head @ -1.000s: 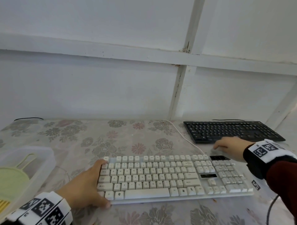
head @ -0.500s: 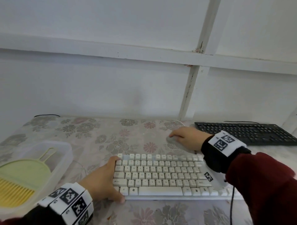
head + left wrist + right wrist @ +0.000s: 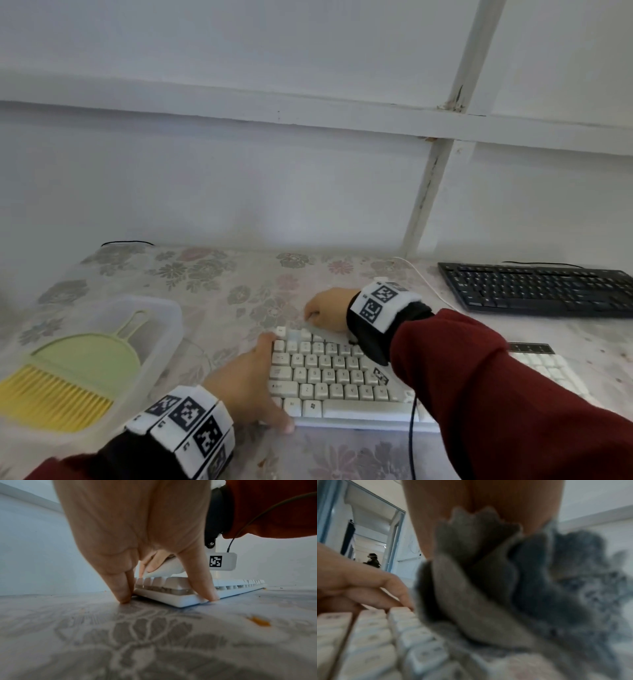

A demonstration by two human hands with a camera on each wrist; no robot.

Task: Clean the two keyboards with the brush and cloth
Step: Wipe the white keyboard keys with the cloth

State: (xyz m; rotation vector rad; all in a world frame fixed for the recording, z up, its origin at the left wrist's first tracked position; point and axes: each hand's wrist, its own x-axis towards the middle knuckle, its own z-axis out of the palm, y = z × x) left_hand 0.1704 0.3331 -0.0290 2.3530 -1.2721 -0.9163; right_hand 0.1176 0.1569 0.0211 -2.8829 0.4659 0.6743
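Note:
A white keyboard [image 3: 342, 373] lies in front of me on the flowered table. My left hand [image 3: 272, 380] holds its left end, thumb on the front edge and fingers [image 3: 123, 596] down at the back corner. My right hand [image 3: 320, 313] grips a bunched grey cloth [image 3: 505, 588] and presses it on the top key row near the left end. In the head view the hand hides the cloth. A black keyboard [image 3: 537, 287] lies at the back right. The yellow-bristled brush [image 3: 54, 397] rests with a green dustpan [image 3: 89, 359] in a clear tub.
The clear plastic tub [image 3: 164, 318] stands at the left, close to my left wrist. A white cable [image 3: 424, 281] runs from the white keyboard toward the wall. An orange crumb [image 3: 259, 621] lies on the tablecloth [image 3: 212, 274]. A white wall closes the back.
My right hand has swept leftward along the back of the white keyboard, from its right end to the top-left keys. My left hand has kept its hold on the left end.

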